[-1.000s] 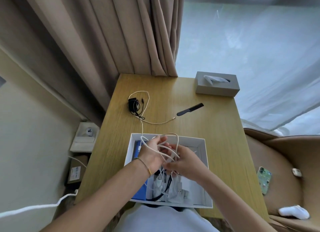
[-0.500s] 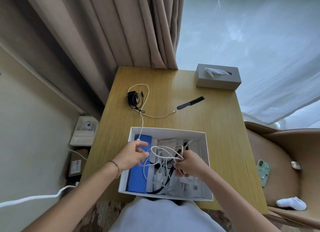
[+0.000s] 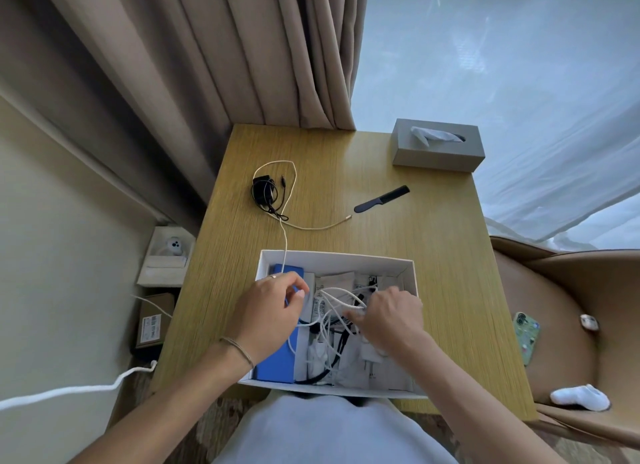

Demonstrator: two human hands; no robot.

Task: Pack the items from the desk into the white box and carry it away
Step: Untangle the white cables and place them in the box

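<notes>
The white cable (image 3: 284,245) is trailing over the far wall of the white box (image 3: 332,257), its packed end lying in loops inside and its free end running away across the desk (image 3: 433,255) toward the far left, where it is looping round the black adapter (image 3: 263,192) before ending near the black comb (image 3: 381,199). The left hand (image 3: 273,311) is pinching the cable just inside the box, directly in line with that run (so it looks the better placed to draw the rest in). The right hand (image 3: 391,319) is curling its fingers into the white loops at the box's middle, pressing them down. The tissue box (image 3: 437,146) is sitting at the desk's far right corner, well apart.
</notes>
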